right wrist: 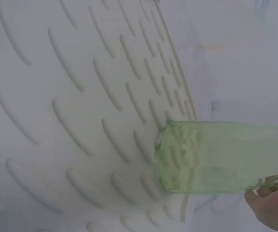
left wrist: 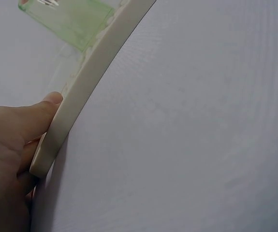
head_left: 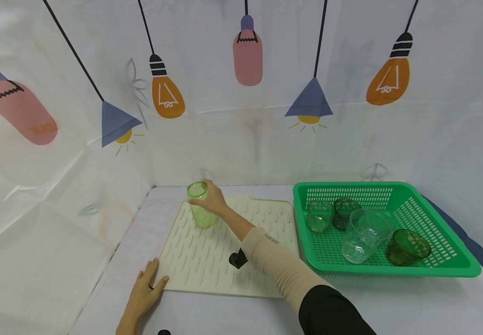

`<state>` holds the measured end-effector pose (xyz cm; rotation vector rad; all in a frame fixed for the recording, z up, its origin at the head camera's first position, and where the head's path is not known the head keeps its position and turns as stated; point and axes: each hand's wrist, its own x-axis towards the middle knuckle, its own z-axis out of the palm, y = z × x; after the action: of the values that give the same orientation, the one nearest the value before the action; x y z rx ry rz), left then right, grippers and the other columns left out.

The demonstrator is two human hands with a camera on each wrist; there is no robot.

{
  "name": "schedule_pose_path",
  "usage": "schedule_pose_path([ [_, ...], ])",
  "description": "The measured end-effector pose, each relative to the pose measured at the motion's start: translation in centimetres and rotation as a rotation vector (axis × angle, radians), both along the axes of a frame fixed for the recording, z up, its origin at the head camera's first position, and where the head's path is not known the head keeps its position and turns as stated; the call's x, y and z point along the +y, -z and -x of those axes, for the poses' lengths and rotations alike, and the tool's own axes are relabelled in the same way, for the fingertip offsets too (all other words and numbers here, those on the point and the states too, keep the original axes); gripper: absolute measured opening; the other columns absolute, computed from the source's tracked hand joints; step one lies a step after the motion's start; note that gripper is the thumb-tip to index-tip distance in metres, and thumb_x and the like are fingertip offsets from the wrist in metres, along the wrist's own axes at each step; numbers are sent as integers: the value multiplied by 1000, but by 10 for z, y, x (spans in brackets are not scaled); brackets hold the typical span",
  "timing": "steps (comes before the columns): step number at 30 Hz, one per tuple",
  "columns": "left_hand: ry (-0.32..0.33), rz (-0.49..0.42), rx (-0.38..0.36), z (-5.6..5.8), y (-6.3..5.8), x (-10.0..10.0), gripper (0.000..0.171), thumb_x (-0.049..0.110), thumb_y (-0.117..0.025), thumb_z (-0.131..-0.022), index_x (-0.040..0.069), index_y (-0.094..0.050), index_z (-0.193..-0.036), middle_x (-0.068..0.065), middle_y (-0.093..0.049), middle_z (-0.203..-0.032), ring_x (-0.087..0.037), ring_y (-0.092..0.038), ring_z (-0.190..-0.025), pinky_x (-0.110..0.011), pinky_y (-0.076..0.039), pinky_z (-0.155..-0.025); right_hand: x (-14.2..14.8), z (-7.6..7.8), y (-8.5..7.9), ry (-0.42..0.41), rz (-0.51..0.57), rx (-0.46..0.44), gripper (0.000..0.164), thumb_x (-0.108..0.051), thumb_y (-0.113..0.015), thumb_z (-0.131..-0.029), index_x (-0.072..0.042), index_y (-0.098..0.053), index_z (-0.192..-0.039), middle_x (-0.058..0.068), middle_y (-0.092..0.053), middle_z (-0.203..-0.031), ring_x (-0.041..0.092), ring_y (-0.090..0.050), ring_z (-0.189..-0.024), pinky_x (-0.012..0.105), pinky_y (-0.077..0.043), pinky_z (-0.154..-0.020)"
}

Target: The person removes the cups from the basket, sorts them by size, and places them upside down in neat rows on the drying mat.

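Observation:
A tall light-green drinking glass stands upright at the back left corner of the cream ridged mat. My right hand grips it near the rim, thumb on the near side and fingers round the far side. In the right wrist view, the base of the green glass is at the mat's ridges, with the fingers at its rim. My left hand rests at the mat's front left corner, fingers extended beside the left edge. Its thumb touches the mat edge in the left wrist view.
To the right is a green plastic basket holding a small pale-green glass, a dark glass, a large clear glass and a dark-green glass. A white sheet with printed lamps hangs behind and at left.

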<state>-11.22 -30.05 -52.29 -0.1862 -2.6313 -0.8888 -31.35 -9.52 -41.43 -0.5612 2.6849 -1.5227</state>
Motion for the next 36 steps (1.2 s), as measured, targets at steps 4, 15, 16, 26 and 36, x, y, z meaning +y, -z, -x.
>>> schedule_pose_path([
  [4, 3, -6, 3, 1, 1, -1, 58, 7, -69, -81, -21, -43, -126, -40, -43, -127, -59, -37, -118, -66, -23, -101, 3, -2, -4, -2, 2, -23, 76, -36, -74, -80, -3, -38, -139, 15, -52, -131, 29, -52, -118, 36, -48, -95],
  [15, 9, -25, 34, 0, 5, 1, 58, 6, -69, -81, -21, -44, -125, -40, -44, -127, -59, -38, -116, -66, -24, -100, 29, -21, -7, -19, 84, -62, 80, -32, -72, -83, -1, -31, -144, 18, -39, -145, 32, -41, -131, 42, -42, -103],
  [16, 7, -23, 34, 0, 5, 1, 57, 6, -69, -81, -21, -44, -125, -40, -44, -127, -59, -38, -116, -66, -24, -101, 33, -24, -7, -21, 91, -55, 80, -31, -72, -83, 0, -31, -144, 19, -39, -144, 33, -41, -131, 43, -42, -102],
  [26, -14, 13, -8, 0, 1, 0, 58, 8, -68, -82, -21, -43, -126, -40, -43, -128, -58, -37, -118, -64, -23, -102, 81, -53, -11, -35, 196, 7, 69, -21, -71, -85, 4, -37, -139, 21, -44, -140, 35, -44, -127, 43, -39, -105],
  [36, -2, 16, -1, 2, 3, 0, 50, 1, -63, -84, -21, -44, -125, -39, -43, -128, -58, -38, -117, -66, -24, -100, 142, -95, -23, -46, 192, 115, 66, -16, -73, -83, 1, -42, -138, 21, -48, -137, 34, -46, -126, 41, -38, -106],
])
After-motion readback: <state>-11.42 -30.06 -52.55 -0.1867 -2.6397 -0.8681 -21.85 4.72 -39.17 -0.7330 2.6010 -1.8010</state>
